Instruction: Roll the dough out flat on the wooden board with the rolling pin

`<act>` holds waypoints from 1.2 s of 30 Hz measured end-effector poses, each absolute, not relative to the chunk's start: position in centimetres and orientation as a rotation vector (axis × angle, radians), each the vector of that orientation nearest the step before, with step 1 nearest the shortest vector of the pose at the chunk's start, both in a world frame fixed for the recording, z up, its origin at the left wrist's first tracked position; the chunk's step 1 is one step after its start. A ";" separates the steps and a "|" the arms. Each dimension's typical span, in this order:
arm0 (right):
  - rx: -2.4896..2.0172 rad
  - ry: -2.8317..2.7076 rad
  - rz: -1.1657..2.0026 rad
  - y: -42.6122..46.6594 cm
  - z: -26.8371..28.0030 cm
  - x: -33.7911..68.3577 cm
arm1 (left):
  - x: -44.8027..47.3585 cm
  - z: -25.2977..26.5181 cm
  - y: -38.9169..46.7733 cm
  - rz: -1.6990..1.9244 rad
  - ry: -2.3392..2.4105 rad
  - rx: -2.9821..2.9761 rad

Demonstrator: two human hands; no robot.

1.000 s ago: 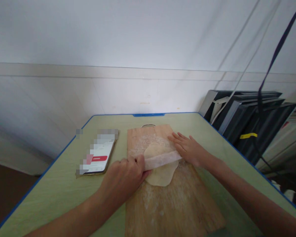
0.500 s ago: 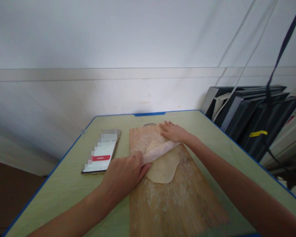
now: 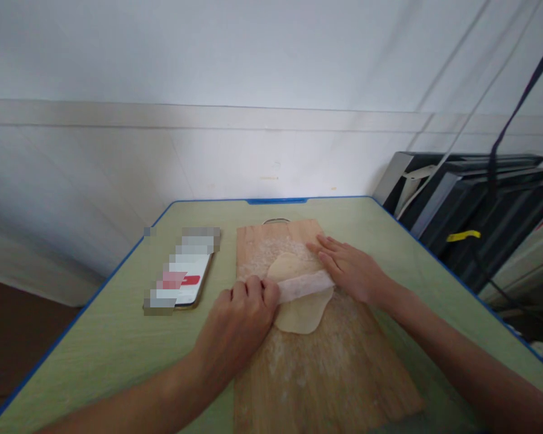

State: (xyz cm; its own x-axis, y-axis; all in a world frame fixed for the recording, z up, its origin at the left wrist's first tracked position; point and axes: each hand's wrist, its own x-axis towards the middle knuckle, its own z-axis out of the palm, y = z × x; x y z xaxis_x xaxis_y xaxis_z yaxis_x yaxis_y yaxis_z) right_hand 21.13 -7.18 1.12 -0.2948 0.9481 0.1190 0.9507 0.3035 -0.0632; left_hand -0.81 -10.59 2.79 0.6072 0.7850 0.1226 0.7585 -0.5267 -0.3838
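Observation:
A flour-dusted rolling pin [image 3: 304, 287] lies across a thin, uneven round of dough [image 3: 301, 319], tilted slightly up toward the right. Under the dough is a floured wooden cutting board [image 3: 321, 386]. My left hand [image 3: 242, 319] is closed with its fingers wrapped round the pin's left end, which they hide. At the other end, my right hand [image 3: 350, 268] lies flat with fingers stretched out toward the back left. Its palm covers the tip of the pin, and the fingertips are over the board just beyond it.
A phone [image 3: 183, 271] with a partly blurred screen lies left of the board on the green, blue-edged table [image 3: 199, 367]. A white wall [image 3: 226, 157] rises behind. To the right stand several dark flat panels [image 3: 466, 205], with a dark strap [image 3: 518, 108] hanging in front.
My right hand has come nearer to me, so the pin lies less slanted. My left hand has shifted slightly right, its fingers curled further over the pin. The view has moved a little.

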 end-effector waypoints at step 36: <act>-1.894 -2.392 0.170 -0.6 0.7 20.1 | -1.3 2.3 -10.1 0.005 -1.070 -2.288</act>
State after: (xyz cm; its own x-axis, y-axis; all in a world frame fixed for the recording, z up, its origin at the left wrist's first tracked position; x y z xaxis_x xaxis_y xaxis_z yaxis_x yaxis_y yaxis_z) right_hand 20.08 -0.61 0.70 -0.2293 0.9733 -0.0018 0.9638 0.2268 -0.1404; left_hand -1.28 -10.11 2.30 0.6739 0.6982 0.2418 0.6961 -0.4902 -0.5245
